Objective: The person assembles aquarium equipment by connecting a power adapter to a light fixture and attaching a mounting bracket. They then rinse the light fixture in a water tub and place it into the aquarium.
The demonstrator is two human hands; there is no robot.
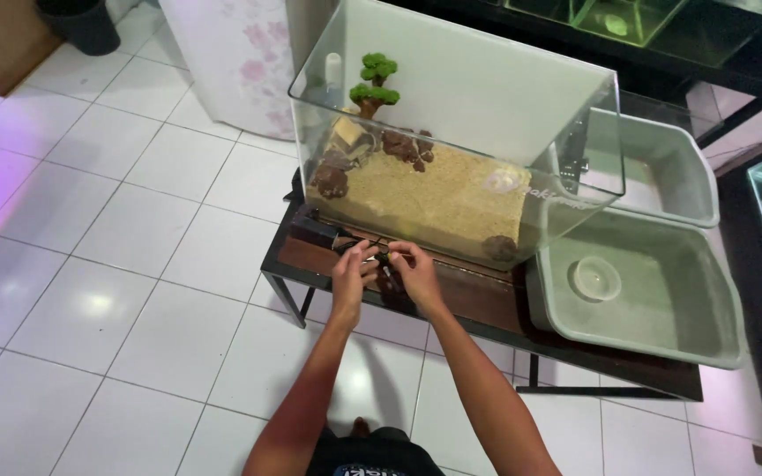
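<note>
We are seeing the glass tank [487, 123] filling the table's [478, 304] back, leaving a narrow front edge, where our left hand [352, 278] and right hand [416, 273] are pinching a small black cord [379, 251] together.

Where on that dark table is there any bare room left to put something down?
A bare strip of table lies between the glass tank and the front edge, right of the hands. The grey tubs crowd the right end.
</note>
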